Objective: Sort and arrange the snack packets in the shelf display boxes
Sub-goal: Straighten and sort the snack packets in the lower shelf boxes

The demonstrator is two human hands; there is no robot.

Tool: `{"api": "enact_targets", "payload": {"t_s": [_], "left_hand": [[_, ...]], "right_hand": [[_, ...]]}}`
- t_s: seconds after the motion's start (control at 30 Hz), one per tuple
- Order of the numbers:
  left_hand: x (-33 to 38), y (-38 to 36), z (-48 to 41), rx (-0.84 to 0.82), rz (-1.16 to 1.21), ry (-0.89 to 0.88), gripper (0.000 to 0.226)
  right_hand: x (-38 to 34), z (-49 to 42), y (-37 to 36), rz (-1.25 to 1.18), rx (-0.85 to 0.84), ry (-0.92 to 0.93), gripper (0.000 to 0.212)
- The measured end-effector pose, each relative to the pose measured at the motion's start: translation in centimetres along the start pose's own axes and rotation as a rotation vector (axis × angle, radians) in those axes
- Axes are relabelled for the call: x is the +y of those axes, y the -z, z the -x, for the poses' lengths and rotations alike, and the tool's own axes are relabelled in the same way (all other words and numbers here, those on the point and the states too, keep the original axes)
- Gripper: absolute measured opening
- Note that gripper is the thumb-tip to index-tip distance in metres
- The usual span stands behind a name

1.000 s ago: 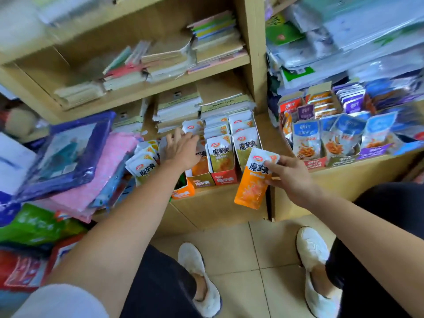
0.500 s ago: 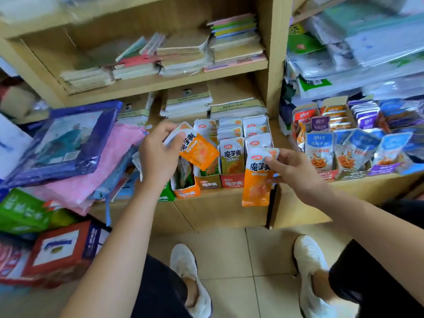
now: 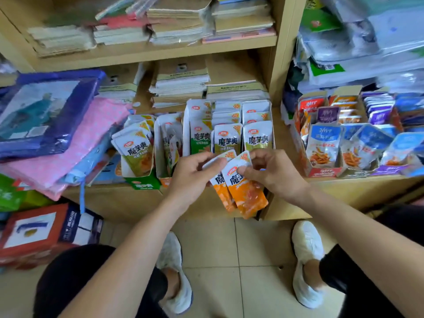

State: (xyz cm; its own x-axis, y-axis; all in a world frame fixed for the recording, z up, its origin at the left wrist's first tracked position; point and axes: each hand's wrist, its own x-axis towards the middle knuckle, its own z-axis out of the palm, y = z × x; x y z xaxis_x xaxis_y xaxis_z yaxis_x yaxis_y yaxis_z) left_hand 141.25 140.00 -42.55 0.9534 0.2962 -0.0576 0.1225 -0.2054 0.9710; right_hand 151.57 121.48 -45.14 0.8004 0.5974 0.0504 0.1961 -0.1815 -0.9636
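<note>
Two orange and white snack packets (image 3: 246, 193) overlap in front of the low shelf, held between both hands. My left hand (image 3: 191, 177) grips the rear packet (image 3: 220, 191) at its top left. My right hand (image 3: 273, 173) pinches the front packet near its top. Behind them stand display boxes with green and white packets (image 3: 258, 140) in rows. A green display box (image 3: 143, 183) at the left holds tilted packets, and the box (image 3: 160, 143) beside it holds a few loose ones.
Boxes of blue, purple and red packets (image 3: 322, 145) fill the right shelf. Stacked notebooks (image 3: 181, 86) lie behind the display boxes. Pink and purple packaged goods (image 3: 52, 125) pile up at the left, with a red carton (image 3: 36, 232) on the tiled floor. My shoes (image 3: 306, 262) stand below.
My left hand pulled an orange packet out of the boxes and brought it right to the packet in my right hand. Both packets now overlap between the hands.
</note>
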Motion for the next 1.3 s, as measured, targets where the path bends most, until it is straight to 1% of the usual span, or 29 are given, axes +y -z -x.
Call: {"api": "enact_targets", "payload": {"t_s": [0.1,0.17,0.23,0.3,0.37,0.47,0.53,0.63,0.7,0.73,0.83,0.9,0.93,1.0,1.03,1.1,1.13,1.23,1.3], "left_hand": [[-0.2,-0.5,0.1,-0.043,-0.003,-0.009,0.006],[-0.8,-0.7,0.2,-0.083,-0.061,-0.048,0.013],[-1.2,-0.9,0.5,-0.101,-0.135,-0.086,0.011],[-1.6,-0.9,0.6,-0.091,-0.171,-0.095,0.006],[-1.8,-0.7,0.7,-0.072,-0.158,-0.074,0.005],[-2.1,0.1,1.1,-0.007,-0.066,-0.011,0.016],[-1.9,0.7,1.4,0.028,0.003,0.037,0.014],[-1.4,1.7,1.9,0.075,0.093,0.081,0.012],[-1.3,3.1,2.0,0.178,0.14,0.034,0.014],[-1.3,4.1,2.0,0.276,0.114,-0.016,0.014],[-1.8,8.5,1.3,0.609,-0.14,-0.184,0.019],[-2.1,11.7,0.4,0.733,-0.375,-0.253,0.029],[-2.3,13.2,-0.3,0.748,-0.508,-0.276,0.037],[-2.4,15.3,-1.8,0.679,-0.745,-0.286,0.051],[-2.7,15.8,-2.5,0.622,-0.825,-0.262,0.057],[-3.8,16.2,-3.5,0.522,-0.892,-0.215,0.062],[-4.4,16.2,-3.7,0.512,-0.893,-0.216,0.059],[-4.8,15.9,-3.8,0.625,-0.867,-0.311,0.034],[-4.0,15.5,-3.5,0.669,-0.909,-0.35,0.026]], "right_hand": [[0.8,0.6,0.0,0.098,0.042,0.023,0.012],[1.2,1.2,0.3,0.142,0.052,0.027,0.011],[1.4,1.9,0.2,0.156,0.033,0.022,0.01],[1.4,2.3,-0.1,0.119,0.012,0.017,0.011],[1.1,2.4,-0.1,0.063,-0.084,-0.005,0.015],[1.0,2.1,-0.1,0.015,-0.335,-0.091,0.023],[1.0,1.7,-0.4,-0.032,-0.389,-0.15,0.025],[0.5,0.9,-1.5,-0.059,-0.411,-0.157,0.027],[-0.2,0.2,-2.2,-0.078,-0.376,-0.148,0.024],[-0.5,-0.2,-2.6,-0.102,-0.335,-0.145,0.022],[-1.1,-1.2,-3.3,-0.18,-0.186,-0.145,0.022],[-1.4,-1.8,-3.9,-0.207,-0.105,-0.154,0.024],[-1.5,-2.1,-4.2,-0.218,-0.07,-0.161,0.024],[-1.8,-2.7,-4.9,-0.211,-0.017,-0.169,0.022],[-1.9,-3.0,-5.2,-0.195,0.004,-0.166,0.022],[-1.9,-3.6,-5.9,-0.158,0.038,-0.144,0.02],[-2.0,-3.8,-6.2,-0.143,0.052,-0.132,0.019],[-2.2,-4.3,-6.7,-0.094,0.083,-0.091,0.015],[-2.4,-4.6,-6.8,-0.09,0.103,-0.081,0.014]]}}
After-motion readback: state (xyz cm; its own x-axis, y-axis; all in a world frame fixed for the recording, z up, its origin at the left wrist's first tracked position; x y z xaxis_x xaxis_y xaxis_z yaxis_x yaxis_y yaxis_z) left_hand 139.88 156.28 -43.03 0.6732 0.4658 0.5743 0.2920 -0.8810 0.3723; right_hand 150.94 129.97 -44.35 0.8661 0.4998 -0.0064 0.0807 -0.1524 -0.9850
